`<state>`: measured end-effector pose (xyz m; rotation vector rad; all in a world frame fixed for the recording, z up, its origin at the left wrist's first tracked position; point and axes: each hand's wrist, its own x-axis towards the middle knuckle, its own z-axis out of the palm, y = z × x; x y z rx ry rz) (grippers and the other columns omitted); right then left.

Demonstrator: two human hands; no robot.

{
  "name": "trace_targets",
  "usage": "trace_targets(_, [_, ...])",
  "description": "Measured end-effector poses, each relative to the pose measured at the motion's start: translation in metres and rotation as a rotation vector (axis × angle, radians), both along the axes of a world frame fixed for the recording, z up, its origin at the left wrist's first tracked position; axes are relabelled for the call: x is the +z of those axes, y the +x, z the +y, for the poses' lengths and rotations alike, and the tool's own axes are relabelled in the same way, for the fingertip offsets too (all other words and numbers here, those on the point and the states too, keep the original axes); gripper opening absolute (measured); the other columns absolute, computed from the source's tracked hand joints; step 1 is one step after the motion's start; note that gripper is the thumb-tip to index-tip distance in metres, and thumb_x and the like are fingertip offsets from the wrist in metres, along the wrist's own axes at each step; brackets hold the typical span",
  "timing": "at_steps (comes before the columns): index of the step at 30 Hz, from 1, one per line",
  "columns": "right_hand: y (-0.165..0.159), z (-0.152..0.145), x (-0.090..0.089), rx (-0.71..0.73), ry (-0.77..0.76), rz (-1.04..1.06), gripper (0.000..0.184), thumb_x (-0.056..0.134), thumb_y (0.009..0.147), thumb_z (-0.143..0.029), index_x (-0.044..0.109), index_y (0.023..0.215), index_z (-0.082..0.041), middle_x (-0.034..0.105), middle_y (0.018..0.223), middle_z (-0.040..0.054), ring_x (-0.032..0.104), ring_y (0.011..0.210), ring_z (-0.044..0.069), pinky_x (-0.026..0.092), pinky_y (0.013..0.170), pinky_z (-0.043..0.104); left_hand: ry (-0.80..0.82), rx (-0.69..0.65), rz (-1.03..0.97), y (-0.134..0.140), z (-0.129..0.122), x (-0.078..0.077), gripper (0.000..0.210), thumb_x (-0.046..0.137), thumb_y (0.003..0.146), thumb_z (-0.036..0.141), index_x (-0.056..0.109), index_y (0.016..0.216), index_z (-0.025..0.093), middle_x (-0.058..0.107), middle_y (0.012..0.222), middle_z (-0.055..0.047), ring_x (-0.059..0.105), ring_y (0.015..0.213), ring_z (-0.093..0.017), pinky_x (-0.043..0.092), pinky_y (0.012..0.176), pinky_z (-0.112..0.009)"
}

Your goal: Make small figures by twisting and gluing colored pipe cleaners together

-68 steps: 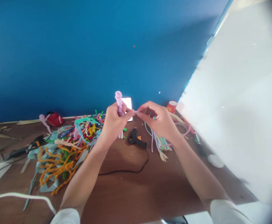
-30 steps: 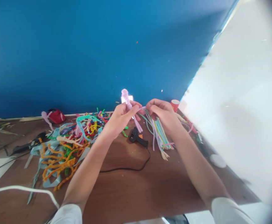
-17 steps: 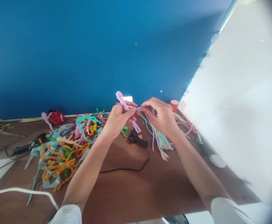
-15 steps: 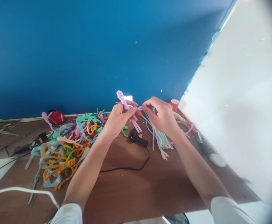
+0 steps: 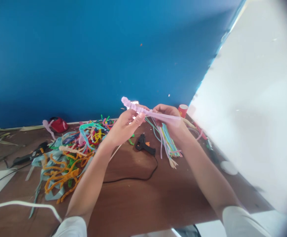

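A lilac pipe cleaner bundle (image 5: pixel 135 106), thickly coiled towards its upper left end, is pinched between the thumb and fingers of my left hand (image 5: pixel 128 125). Its straight loose ends extend right, blurred, across the front of my right hand (image 5: pixel 169 120). My right fingers are closed at the bundle where the coil stops, partly hidden behind the lilac strands. Below my left wrist a thin pale strand (image 5: pixel 115 153) slants down. Beneath the hands a black glue gun (image 5: pixel 145 144) lies on the table, and pastel pipe cleaners (image 5: pixel 169 144) lie under my right hand.
A heap of colourful pipe cleaners (image 5: pixel 71 164) covers the table's left side, with a red pouch (image 5: pixel 59 125) behind. A phone (image 5: pixel 134 103) stands near the blue wall. At the right are a red cup (image 5: pixel 183 110) and a white disc (image 5: pixel 228 167). A black cord (image 5: pixel 133 178) crosses the table.
The lilac bundle has turned from steep to nearly level, its loose ends swinging from downwards to the right. My right hand has come closer to my left.
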<state>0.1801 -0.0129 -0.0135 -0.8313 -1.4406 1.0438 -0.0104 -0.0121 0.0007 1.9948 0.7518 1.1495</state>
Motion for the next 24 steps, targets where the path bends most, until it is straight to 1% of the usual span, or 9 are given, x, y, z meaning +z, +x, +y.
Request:
trace_targets(2, [0.001, -0.002, 0.001, 0.057, -0.017, -0.043, 0.023, 0.067, 0.086, -0.034, 0.061, 0.072, -0.019, 0.054, 0.061, -0.0027, 0.044, 0.053, 0.009, 0.028, 0.050, 0.027, 0.057, 0.045, -0.009, -0.001, 0.000, 0.000, 0.045, 0.045, 0.097, 0.055, 0.066, 0.111, 0.018, 0.068, 0.105, -0.009, 0.059, 0.077, -0.015, 0.044, 0.066, -0.027])
trace_targets(5, [-0.001, -0.004, 0.003, 0.067, -0.039, -0.063, 0.023, 0.068, 0.086, -0.037, 0.060, 0.073, -0.019, 0.053, 0.063, -0.0028, 0.045, 0.055, 0.009, 0.030, 0.051, 0.027, 0.070, 0.072, -0.073, 0.002, 0.000, 0.000, 0.043, 0.047, 0.096, 0.054, 0.067, 0.111, 0.019, 0.068, 0.113, -0.009, 0.059, 0.082, -0.016, 0.045, 0.071, -0.028])
trace_targets(7, [-0.005, -0.007, 0.003, 0.076, -0.085, -0.048, 0.024, 0.069, 0.085, -0.040, 0.061, 0.076, -0.019, 0.052, 0.066, -0.0030, 0.046, 0.058, 0.009, 0.034, 0.053, 0.026, 0.038, 0.066, -0.154, 0.006, -0.001, 0.000, 0.042, 0.049, 0.096, 0.053, 0.069, 0.105, 0.018, 0.070, 0.107, -0.008, 0.061, 0.084, -0.016, 0.046, 0.074, -0.028])
trace_targets(9, [-0.009, -0.009, 0.003, 0.123, -0.107, -0.068, 0.023, 0.069, 0.084, -0.039, 0.061, 0.078, -0.019, 0.052, 0.069, -0.0028, 0.047, 0.059, 0.009, 0.038, 0.056, 0.026, -0.042, 0.066, -0.242, 0.010, -0.002, -0.001, 0.040, 0.050, 0.095, 0.053, 0.069, 0.097, 0.018, 0.071, 0.097, -0.007, 0.062, 0.084, -0.016, 0.047, 0.075, -0.028])
trace_targets(11, [-0.011, -0.010, 0.003, 0.179, -0.087, -0.117, 0.020, 0.068, 0.085, -0.037, 0.061, 0.080, -0.019, 0.054, 0.071, -0.0022, 0.049, 0.061, 0.010, 0.041, 0.057, 0.026, -0.126, 0.068, -0.303, 0.012, -0.003, 0.000, 0.038, 0.051, 0.095, 0.053, 0.067, 0.089, 0.018, 0.070, 0.087, -0.005, 0.062, 0.077, -0.015, 0.048, 0.071, -0.026])
trace_targets(13, [-0.013, -0.011, 0.002, 0.198, -0.036, -0.173, 0.020, 0.066, 0.088, -0.038, 0.062, 0.084, -0.019, 0.057, 0.073, -0.0011, 0.051, 0.064, 0.011, 0.043, 0.059, 0.027, -0.176, 0.084, -0.330, 0.012, -0.003, 0.001, 0.037, 0.052, 0.094, 0.052, 0.063, 0.082, 0.018, 0.068, 0.078, -0.003, 0.060, 0.068, -0.012, 0.046, 0.064, -0.025])
trace_targets(16, [-0.014, -0.010, 0.001, 0.121, 0.094, -0.266, 0.020, 0.063, 0.090, -0.039, 0.062, 0.090, -0.019, 0.060, 0.081, 0.0001, 0.053, 0.069, 0.012, 0.043, 0.061, 0.026, -0.220, 0.119, -0.346, 0.010, -0.002, 0.002, 0.035, 0.056, 0.092, 0.049, 0.062, 0.078, 0.018, 0.065, 0.070, -0.002, 0.057, 0.061, -0.011, 0.042, 0.055, -0.023])
trace_targets(21, [-0.010, -0.010, 0.001, -0.103, 0.334, -0.472, 0.028, 0.065, 0.090, -0.040, 0.059, 0.110, -0.022, 0.062, 0.078, -0.0030, 0.049, 0.061, 0.010, 0.038, 0.057, 0.025, -0.241, 0.186, -0.391, 0.008, 0.000, 0.002, 0.030, 0.060, 0.090, 0.044, 0.064, 0.079, 0.017, 0.063, 0.065, -0.001, 0.054, 0.057, -0.009, 0.040, 0.053, -0.022])
trace_targets(24, [-0.009, -0.008, -0.002, -0.238, 0.497, -0.583, 0.020, 0.060, 0.094, -0.039, 0.061, 0.106, -0.022, 0.066, 0.082, -0.0001, 0.054, 0.065, 0.012, 0.038, 0.061, 0.027, -0.247, 0.195, -0.388, 0.008, 0.000, 0.002, 0.028, 0.061, 0.090, 0.042, 0.065, 0.079, 0.017, 0.061, 0.063, 0.000, 0.052, 0.056, -0.009, 0.039, 0.052, -0.021])
